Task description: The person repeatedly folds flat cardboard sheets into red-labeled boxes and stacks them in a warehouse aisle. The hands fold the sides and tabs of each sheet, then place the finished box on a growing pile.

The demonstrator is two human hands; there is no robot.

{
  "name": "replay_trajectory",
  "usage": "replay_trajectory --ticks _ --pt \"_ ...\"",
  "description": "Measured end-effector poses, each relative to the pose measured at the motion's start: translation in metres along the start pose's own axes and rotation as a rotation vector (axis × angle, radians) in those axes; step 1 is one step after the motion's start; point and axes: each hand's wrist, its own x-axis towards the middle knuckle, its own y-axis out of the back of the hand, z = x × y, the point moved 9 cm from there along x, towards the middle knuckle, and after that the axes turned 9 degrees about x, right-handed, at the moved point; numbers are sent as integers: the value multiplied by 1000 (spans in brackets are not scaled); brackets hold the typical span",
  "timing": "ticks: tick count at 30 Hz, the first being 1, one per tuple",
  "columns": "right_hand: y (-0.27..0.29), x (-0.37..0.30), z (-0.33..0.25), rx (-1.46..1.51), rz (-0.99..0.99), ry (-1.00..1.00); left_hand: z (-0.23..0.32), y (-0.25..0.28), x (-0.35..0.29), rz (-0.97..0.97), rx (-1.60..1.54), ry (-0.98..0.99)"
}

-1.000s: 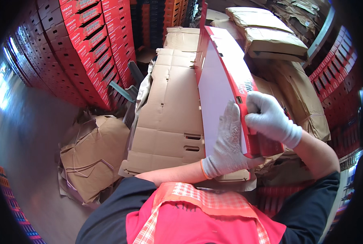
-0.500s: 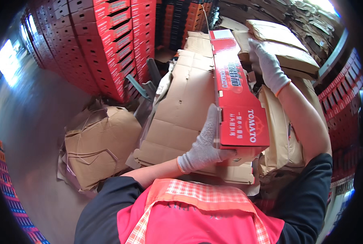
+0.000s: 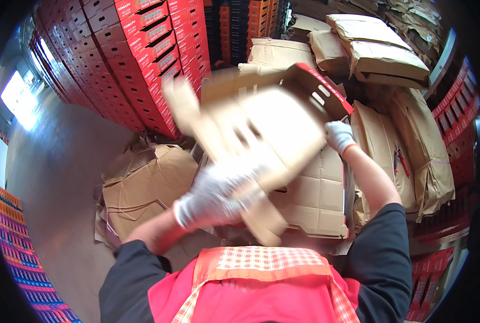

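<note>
A cardboard box (image 3: 288,129), brown inside and red outside, is tilted in front of me with a near panel folded outward and blurred by motion. My right hand (image 3: 339,135), in a pale grey glove with an orange cuff, is closed on its right edge. At the near left side of the box is my left hand (image 3: 218,188), also gloved; its fingers are smeared over the near flap. Beneath the box lies a stack of flat cardboard blanks (image 3: 320,199).
Tall stacks of red boxes (image 3: 148,59) stand at the left. Paper-wrapped bundles (image 3: 379,48) lie at the right and back, and another wrapped bundle (image 3: 148,188) sits at the left. Red-handled pliers (image 3: 402,162) rest on a right-hand bundle. Colourful stacked crates (image 3: 25,258) line the lower left.
The folded red box has turned from upright and narrow to tilted, with its brown inside showing. My right hand came down and closed on its edge; my left hand moved left.
</note>
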Motion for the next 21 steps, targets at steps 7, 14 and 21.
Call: replay_trajectory --ticks 7,14,21 --pt "-24 -153 -30 149 -66 544 -139 5 -3 -167 1146 -409" --pt "21 -177 -59 576 25 251 -139 -118 44 -721 699 -345" --pt "89 -182 5 724 570 236 -79 -74 81 -243 557 -254"
